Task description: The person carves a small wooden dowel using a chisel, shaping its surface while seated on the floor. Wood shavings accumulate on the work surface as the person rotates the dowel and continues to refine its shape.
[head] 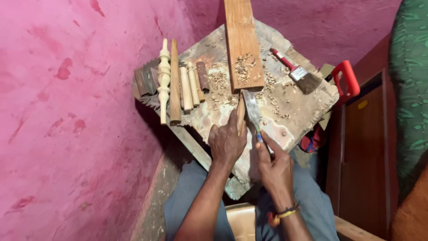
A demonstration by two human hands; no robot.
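Observation:
My left hand [226,142] grips a short wooden stick [240,114], holding it upright against the worn wooden work block [294,120]. My right hand [275,165] holds a flat metal chisel [253,111] by its handle, the blade lying beside the stick's upper end. A long wooden plank [242,42] leans just beyond the blade, with wood shavings [243,69] scattered on it and on the block.
Turned wooden spindles [164,80] and several dowels [189,87] lie in a row on the block's left. A paintbrush [299,72] with a red handle lies at right, near a red saw handle [346,80]. Pink wall left, brown cabinet [361,147] right.

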